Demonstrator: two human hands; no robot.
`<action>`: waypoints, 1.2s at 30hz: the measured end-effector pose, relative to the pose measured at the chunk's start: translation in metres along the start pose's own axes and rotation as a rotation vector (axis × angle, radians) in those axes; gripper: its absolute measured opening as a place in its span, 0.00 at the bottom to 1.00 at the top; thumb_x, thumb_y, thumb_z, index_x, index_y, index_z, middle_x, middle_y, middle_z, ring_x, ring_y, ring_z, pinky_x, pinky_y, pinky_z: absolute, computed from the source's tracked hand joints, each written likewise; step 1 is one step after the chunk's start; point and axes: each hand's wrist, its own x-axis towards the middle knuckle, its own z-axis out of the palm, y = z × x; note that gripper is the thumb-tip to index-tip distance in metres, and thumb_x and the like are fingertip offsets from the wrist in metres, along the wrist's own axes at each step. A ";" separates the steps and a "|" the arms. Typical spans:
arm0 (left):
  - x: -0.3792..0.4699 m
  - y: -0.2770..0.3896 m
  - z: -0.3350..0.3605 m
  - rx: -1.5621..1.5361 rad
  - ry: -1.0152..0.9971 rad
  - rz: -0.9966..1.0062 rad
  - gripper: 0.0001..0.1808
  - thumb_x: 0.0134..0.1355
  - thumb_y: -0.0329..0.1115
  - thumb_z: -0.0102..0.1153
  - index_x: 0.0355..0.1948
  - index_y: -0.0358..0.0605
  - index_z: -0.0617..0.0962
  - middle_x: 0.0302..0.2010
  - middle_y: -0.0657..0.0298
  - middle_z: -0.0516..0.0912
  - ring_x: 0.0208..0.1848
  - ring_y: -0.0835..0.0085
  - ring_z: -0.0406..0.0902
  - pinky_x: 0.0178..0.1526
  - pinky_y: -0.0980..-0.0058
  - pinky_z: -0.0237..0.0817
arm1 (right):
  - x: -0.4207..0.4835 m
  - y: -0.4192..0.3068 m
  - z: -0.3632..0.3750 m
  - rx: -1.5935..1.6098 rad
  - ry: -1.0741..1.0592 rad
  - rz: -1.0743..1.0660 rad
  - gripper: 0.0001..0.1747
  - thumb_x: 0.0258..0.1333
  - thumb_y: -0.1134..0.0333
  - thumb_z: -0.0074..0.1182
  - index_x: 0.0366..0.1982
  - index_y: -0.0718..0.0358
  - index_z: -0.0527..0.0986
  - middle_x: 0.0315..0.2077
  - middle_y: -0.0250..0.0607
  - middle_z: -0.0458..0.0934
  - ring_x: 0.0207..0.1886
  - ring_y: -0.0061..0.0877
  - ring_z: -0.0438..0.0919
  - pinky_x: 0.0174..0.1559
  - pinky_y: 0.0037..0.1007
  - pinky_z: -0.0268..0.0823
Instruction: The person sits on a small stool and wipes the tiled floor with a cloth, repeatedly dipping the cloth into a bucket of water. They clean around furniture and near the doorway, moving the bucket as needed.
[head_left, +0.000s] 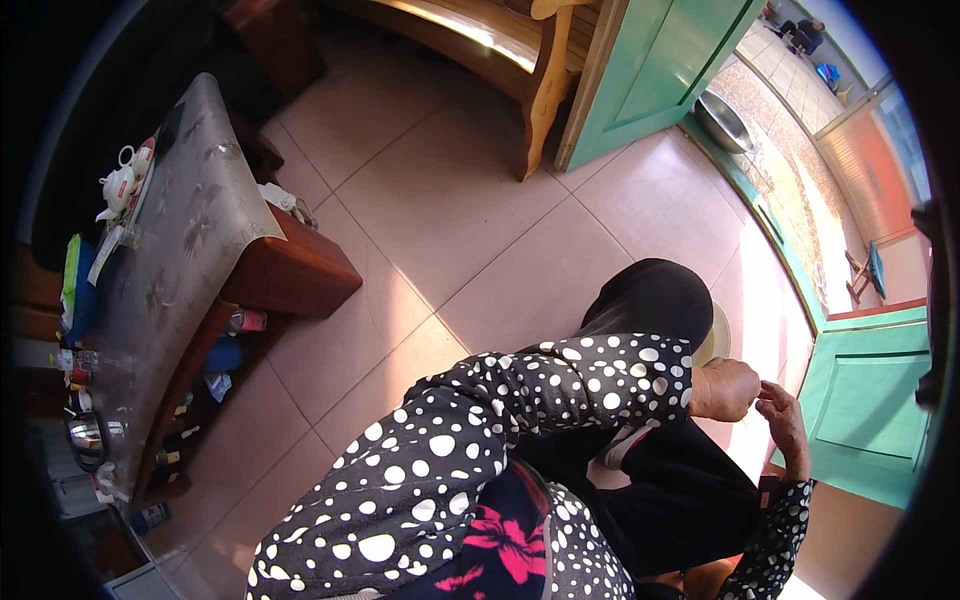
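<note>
In front of my knees, at the right of the head view, my two hands come together. My left hand (725, 390) shows its back, with the fingers curled in and mostly hidden. My right hand (785, 426) is bent towards it, its fingertips at or against the left hand's fingers. Whether anything small is between them cannot be made out. Both arms wear a black sleeve with white dots (600, 375). Below the left hand, partly behind my dark-trousered knee (652, 296), shows the rim of a pale round container (720, 330).
To the left stands a wooden table (300, 270) with a patterned cover, a white teapot (118, 187) and bottles. A wooden bench (544, 97) is beside an open green door (652, 82). Past the threshold are a metal basin (724, 122), a folding stool (868, 271) and a distant person (804, 35).
</note>
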 end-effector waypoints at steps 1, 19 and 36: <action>-0.006 0.000 0.003 -0.011 -0.023 0.026 0.10 0.57 0.30 0.56 0.31 0.37 0.86 0.32 0.47 0.86 0.38 0.50 0.84 0.46 0.57 0.73 | -0.003 -0.001 0.005 0.013 -0.001 -0.010 0.26 0.62 0.72 0.57 0.62 0.70 0.70 0.52 0.51 0.79 0.51 0.30 0.79 0.56 0.31 0.70; -0.159 0.041 -0.058 -0.220 0.245 0.253 0.05 0.63 0.30 0.62 0.38 0.42 0.82 0.35 0.59 0.80 0.34 0.61 0.81 0.38 0.69 0.72 | 0.020 0.085 0.056 -0.199 -0.048 -0.023 0.21 0.57 0.77 0.57 0.54 0.72 0.75 0.35 0.41 0.82 0.38 0.25 0.79 0.44 0.25 0.72; -0.266 -0.207 -0.084 -0.665 0.556 -1.026 0.13 0.66 0.34 0.56 0.49 0.39 0.79 0.34 0.68 0.80 0.29 0.80 0.77 0.32 0.80 0.70 | 0.086 0.100 0.137 -0.346 -0.470 0.119 0.30 0.55 0.65 0.61 0.58 0.70 0.72 0.44 0.56 0.82 0.49 0.42 0.82 0.54 0.33 0.72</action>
